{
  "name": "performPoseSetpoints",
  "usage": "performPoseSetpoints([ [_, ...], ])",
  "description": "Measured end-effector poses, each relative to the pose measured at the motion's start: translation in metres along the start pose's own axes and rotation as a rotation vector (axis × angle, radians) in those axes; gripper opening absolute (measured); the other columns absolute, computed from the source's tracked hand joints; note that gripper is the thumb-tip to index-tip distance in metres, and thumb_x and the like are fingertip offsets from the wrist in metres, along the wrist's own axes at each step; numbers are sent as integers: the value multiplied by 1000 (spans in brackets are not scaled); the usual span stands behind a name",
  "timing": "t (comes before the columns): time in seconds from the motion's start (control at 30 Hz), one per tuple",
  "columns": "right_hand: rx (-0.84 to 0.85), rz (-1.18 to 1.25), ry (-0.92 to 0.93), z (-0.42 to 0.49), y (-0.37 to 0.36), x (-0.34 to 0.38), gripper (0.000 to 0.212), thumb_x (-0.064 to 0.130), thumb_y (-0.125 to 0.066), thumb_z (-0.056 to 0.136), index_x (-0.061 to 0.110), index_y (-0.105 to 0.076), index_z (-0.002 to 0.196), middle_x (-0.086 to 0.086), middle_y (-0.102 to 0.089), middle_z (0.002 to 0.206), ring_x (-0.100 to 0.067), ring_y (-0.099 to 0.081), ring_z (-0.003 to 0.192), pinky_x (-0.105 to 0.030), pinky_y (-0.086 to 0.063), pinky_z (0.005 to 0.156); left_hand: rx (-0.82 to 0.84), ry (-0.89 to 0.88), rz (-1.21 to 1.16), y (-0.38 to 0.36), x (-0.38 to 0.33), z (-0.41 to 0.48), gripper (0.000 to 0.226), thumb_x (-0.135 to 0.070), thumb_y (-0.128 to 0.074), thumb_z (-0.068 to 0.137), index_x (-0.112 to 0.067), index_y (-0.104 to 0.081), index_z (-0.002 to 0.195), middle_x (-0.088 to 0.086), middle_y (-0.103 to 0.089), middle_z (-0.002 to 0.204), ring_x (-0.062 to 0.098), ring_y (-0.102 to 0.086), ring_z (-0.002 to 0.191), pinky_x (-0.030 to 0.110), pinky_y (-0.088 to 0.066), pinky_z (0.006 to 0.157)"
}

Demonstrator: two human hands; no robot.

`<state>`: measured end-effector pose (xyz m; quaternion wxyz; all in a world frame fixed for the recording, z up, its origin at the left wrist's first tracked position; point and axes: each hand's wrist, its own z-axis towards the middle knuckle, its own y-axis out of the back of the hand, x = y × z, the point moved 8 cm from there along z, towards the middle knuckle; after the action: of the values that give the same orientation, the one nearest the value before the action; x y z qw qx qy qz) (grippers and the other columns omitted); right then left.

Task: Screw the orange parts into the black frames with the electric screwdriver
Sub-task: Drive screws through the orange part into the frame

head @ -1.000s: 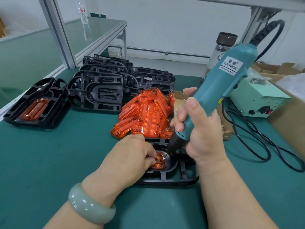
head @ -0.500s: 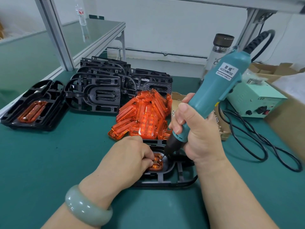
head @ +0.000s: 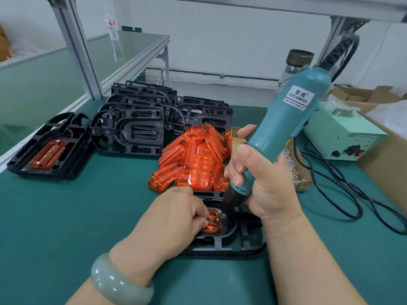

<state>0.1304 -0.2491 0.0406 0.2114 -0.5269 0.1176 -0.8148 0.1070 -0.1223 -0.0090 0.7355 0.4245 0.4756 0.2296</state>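
Orange part (head: 212, 223) sat pinned in its frame (head: 231, 245) by my left fingers (head: 198, 219), steadying it while my right hand (head: 264, 183) clenched the screwdriver (head: 284, 133) over its far-right corner.

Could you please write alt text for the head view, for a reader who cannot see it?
A right hand presses a teal electric screwdriver onto an orange part seated in a black frame, which the left hand steadies. Behind lie a pile of orange parts and stacked black frames.
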Motion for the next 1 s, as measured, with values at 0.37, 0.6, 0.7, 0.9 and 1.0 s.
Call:
performPoseSetpoints([
  [0.37,-56,26,53,-7,6,9,23,18,-66,82,12,-55,101,4,-47,54,-11,-44,40,-27,-44,53,31,18,-3,-1,1,1,14,-34,-65,85,-33,-72,96,-14,-46,82,4,-45,87,22,-41,77],
  [0.6,-38,178,111,-1,17,26,44,40,-84,67,19,-62,99,5,-48,56,-8,-46,41,-25,-47,58,74,36,54,-3,1,1,16,-38,-60,87,-37,-70,100,-14,-47,89,4,-43,90,20,-39,78],
  [0.7,-122,225,72,-2,27,21,46,40,-87,63,19,-63,96,4,-46,56,-8,-44,41,-24,-47,56,92,35,134,-3,0,1,19,-42,-56,88,-40,-67,104,-16,-46,93,4,-43,93,23,-43,82],
  [0.9,-291,275,46,-7,49,13,24,30,-63,77,19,-56,97,6,-45,55,-7,-43,41,-23,-48,54,106,15,245,-2,-3,1,25,-41,-42,95,-43,-59,113,-19,-47,101,2,-44,95,19,-41,83],
  [1.0,-347,307,32,-10,61,12,14,26,-54,84,19,-56,97,6,-45,56,-7,-43,41,-24,-48,53,85,26,222,9,-5,7,22,-41,-45,94,-44,-61,109,-22,-54,104,1,-51,97,19,-44,84],
])
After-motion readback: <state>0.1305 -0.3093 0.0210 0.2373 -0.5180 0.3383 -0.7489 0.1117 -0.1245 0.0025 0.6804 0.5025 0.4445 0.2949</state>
